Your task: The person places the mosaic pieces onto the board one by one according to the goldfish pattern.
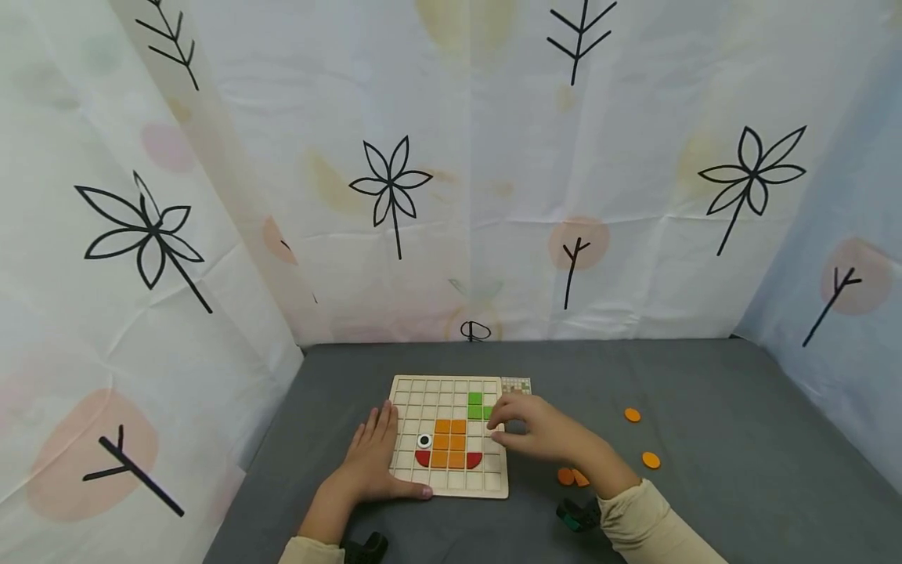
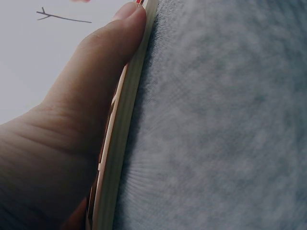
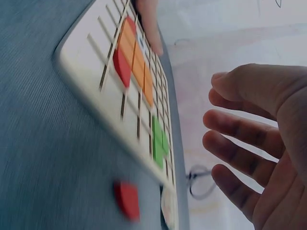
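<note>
A square wooden grid board (image 1: 416, 392) lies on the grey cloth. It carries several orange squares (image 1: 449, 444), two red curved pieces (image 1: 474, 460), a round white piece with a black centre (image 1: 424, 441) and green squares (image 1: 475, 405). My left hand (image 1: 373, 454) rests at the board's left side, fingers stretched along it and thumb (image 2: 112, 40) at the near edge. Above the board's right edge, close to the green squares, hovers my right hand (image 1: 532, 427). Its fingers (image 3: 235, 148) are loosely bent, thumb and fingertips apart, with nothing between them.
A small patterned card (image 1: 517, 385) sticks out past the board's back right corner. Orange round pieces (image 1: 651, 460) lie to the right, with more orange pieces (image 1: 566, 476) near the right forearm. The right wrist view shows a red piece (image 3: 127, 201) beside the board.
</note>
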A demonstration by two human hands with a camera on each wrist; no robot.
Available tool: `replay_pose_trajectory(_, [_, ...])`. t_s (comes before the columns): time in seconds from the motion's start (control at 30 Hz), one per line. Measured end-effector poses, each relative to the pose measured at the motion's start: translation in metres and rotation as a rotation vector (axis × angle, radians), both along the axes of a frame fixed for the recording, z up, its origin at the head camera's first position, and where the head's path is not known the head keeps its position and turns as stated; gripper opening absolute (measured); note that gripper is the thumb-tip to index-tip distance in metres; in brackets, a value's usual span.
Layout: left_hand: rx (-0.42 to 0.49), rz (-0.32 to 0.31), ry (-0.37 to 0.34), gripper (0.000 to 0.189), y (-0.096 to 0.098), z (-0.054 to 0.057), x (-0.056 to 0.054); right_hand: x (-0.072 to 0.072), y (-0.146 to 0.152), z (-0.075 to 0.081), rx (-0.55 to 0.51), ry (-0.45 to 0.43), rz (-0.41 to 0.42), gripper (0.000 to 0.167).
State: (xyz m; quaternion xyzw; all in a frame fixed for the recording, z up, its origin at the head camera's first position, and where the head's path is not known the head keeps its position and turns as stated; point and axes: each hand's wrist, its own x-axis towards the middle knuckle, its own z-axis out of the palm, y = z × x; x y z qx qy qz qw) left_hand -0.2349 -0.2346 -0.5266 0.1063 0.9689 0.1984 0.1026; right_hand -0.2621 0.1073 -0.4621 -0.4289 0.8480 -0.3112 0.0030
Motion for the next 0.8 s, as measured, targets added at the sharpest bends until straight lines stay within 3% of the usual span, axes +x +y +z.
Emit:
replay_pose_trajectory(0.2, [0.008,0.005,0.004,0.159,-0.001,-0.001,-0.001,0.013,0.039,-0.006,0.001,-0.103,-0.075,0.014])
replay_pose_trajectory(0.3, [0.007,0.006,0.003,0.160,-0.002,-0.003,-0.001,0.019,0.058,-0.012,0.018,-0.129,-0.071,0.018])
replay_pose_trajectory(0.6, [0.014,0.008,0.005,0.160,-0.002,0.000,0.001,0.037,0.104,-0.030,-0.053,-0.083,-0.015,0.029])
replay_pose_trajectory(0.8, [-0.001,0.011,0.008,0.159,0.001,0.004,0.004,0.043,0.116,-0.037,-0.053,-0.093,-0.058,0.025])
